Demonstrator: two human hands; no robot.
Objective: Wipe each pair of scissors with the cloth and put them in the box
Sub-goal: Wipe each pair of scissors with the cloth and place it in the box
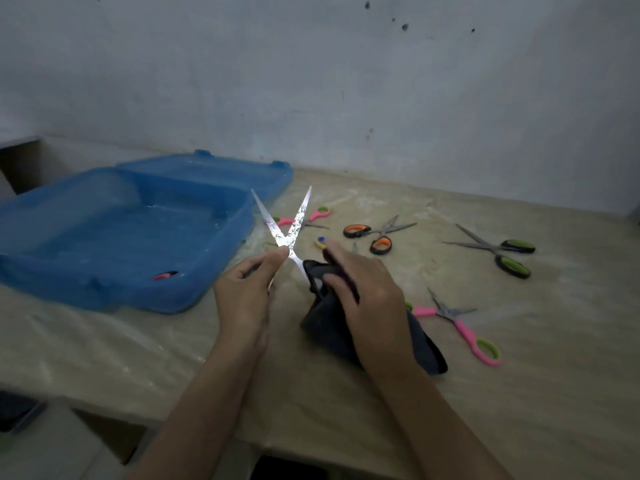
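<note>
One view, from the head camera, is showing the whole workspace. Both hands are working above a beige table (pixel 519 393). The left hand (pixel 242 296) is pinching an open pair of scissors (pixel 287 233) near the pivot, thumb and fingers curled round the metal; the two blades are pointing up and away in a V, and their surfaces are looking spotted. The right hand (pixel 363 299) is gripping a dark cloth (pixel 426 348), fingers curled over its upper fold, and the cloth is touching the lower part of the held scissors; the handles are hidden behind hand and cloth.

A blue plastic box (pixel 104 237) is lying open on the left of the table, lid folded back toward the wall. A pink handle (pixel 165 275) is showing at the box's near wall.

Four more pairs are lying on the table to the right of the box: pink-handled scissors (pixel 317 216) just behind the raised blades, orange-handled scissors (pixel 377 235), green-handled scissors (pixel 509 252) farther right, and a second pink pair (pixel 464 329) just beside the cloth.
</note>
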